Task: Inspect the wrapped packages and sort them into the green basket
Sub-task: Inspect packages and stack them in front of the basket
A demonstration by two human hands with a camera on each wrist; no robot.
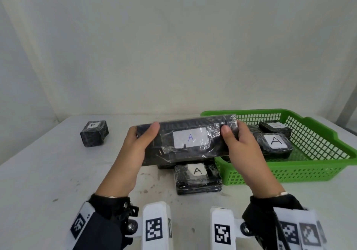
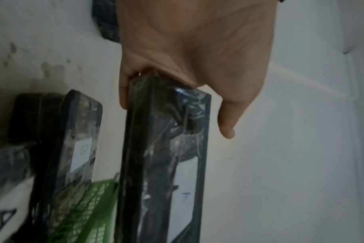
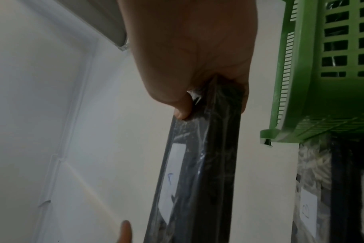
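Wrist-mounted tags (image 1: 153, 227) fill the near edge, and just beyond them both hands are up off the counter (image 1: 48, 172) with the long wrapped package (image 1: 185, 139) stretched between them. Left hand (image 1: 135, 143) grips one short end, thumb over the top face; right hand (image 1: 241, 145) grips the other end the same way, fingers curled underneath. Label up, a blue "A" showing, so the check looks done from here. To finish it well, I'd say keep it level, carry it right across the rim of the green basket (image 1: 316, 164) and lower it flat beside the two labelled packages (image 1: 274, 143) already in there, not drop it on their edges. Package hangs just left of the basket, its right end over the near corner. Below it, another "A" package (image 1: 198, 178) waits; a small one (image 1: 94, 133) sits far left.
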